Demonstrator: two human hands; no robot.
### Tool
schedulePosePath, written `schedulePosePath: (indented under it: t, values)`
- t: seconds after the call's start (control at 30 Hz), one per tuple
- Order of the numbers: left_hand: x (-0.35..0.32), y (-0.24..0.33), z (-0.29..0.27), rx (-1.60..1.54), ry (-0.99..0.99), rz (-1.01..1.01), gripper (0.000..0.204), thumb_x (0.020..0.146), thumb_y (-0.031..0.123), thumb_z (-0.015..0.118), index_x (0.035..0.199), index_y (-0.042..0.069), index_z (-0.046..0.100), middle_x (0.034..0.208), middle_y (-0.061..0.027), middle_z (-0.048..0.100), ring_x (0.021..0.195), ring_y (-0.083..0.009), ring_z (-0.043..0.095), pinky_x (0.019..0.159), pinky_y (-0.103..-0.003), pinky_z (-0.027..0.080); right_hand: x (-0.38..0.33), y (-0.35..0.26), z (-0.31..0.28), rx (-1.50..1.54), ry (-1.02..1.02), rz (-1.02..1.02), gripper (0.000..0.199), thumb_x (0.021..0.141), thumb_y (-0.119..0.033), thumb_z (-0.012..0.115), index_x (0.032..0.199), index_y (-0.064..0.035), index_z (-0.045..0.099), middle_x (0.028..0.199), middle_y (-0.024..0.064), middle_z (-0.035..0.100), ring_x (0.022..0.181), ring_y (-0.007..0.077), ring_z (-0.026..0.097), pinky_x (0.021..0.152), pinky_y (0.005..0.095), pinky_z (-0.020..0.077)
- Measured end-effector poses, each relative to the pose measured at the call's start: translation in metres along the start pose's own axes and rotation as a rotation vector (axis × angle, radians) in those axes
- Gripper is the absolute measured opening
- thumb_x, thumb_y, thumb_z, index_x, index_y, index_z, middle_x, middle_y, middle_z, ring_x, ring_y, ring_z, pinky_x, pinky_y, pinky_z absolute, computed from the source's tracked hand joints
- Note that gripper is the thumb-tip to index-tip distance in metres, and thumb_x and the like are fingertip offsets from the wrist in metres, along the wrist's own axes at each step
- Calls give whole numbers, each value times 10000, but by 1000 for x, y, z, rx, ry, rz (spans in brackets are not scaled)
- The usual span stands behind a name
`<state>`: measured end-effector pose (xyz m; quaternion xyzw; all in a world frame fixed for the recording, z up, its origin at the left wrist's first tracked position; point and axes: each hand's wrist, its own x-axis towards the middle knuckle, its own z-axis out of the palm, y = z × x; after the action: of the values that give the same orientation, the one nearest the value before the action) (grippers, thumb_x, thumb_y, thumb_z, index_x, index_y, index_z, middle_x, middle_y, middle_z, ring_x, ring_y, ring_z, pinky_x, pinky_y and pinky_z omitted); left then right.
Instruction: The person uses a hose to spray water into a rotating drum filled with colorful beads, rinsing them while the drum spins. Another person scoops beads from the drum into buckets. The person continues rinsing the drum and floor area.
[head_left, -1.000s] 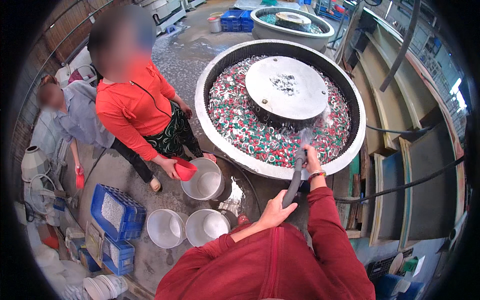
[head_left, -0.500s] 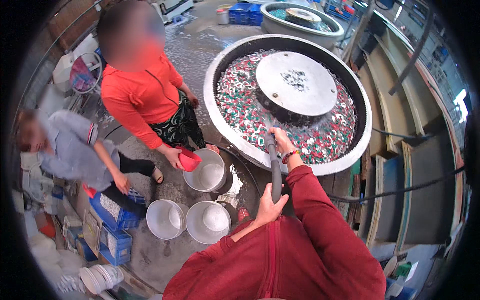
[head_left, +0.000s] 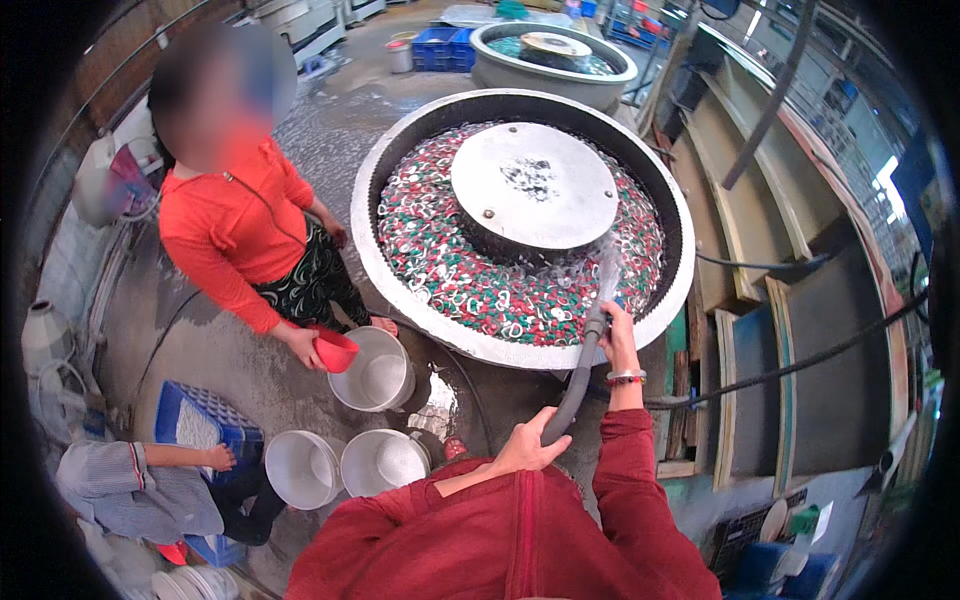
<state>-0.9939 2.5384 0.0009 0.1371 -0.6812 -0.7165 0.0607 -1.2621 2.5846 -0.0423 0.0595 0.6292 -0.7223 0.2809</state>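
Observation:
Both of my hands are closed round a dark grey hose (head_left: 577, 386). My right hand (head_left: 618, 335) grips it near the nozzle end, over the near right rim of a large round tub (head_left: 373, 262). Lower down, my left hand (head_left: 533, 442) wraps the hose close to my body. Water (head_left: 607, 272) sprays from the nozzle into the tub. Red, green and white pieces (head_left: 440, 265) along with metal rings fill the tub around a raised round white lid (head_left: 535, 185).
At left, a person in orange (head_left: 235, 235) holds a red scoop (head_left: 335, 350) by several white buckets (head_left: 372, 370). Another person (head_left: 150, 480) bends by a blue crate (head_left: 240, 437). A second tub (head_left: 555, 85) stands behind; wooden-edged troughs (head_left: 830, 350) line the right.
My hands have swung the hose to the right along the tub's rim, and the spray now lands further right. The person at lower left has bent lower over the blue crate.

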Motion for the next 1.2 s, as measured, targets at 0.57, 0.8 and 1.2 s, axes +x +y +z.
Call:
schedulePosePath:
  t: [0.57,0.8,1.2]
  values:
    - [-12,-9,-30,-44,314,-85,426,774,229,666,1144,75,521,945,-109,622,884,-145,576,790,-311,441,81,95,89,-202,-343,247,259,736,-295,516,840,-59,528,656,73,545,450,199,516,352,322,379]
    - [-25,-8,-60,-70,426,-6,405,783,212,659,1131,58,522,900,-86,599,821,-123,539,755,-289,437,24,64,164,-422,-308,237,286,703,-329,535,816,-66,530,642,63,559,475,204,525,409,338,439]
    - [-22,-4,-82,-75,237,-56,406,786,220,657,1127,49,518,829,-86,603,788,-118,559,733,-286,445,42,73,121,-487,-88,217,243,676,-331,567,763,-108,526,599,7,457,433,166,457,391,306,399]
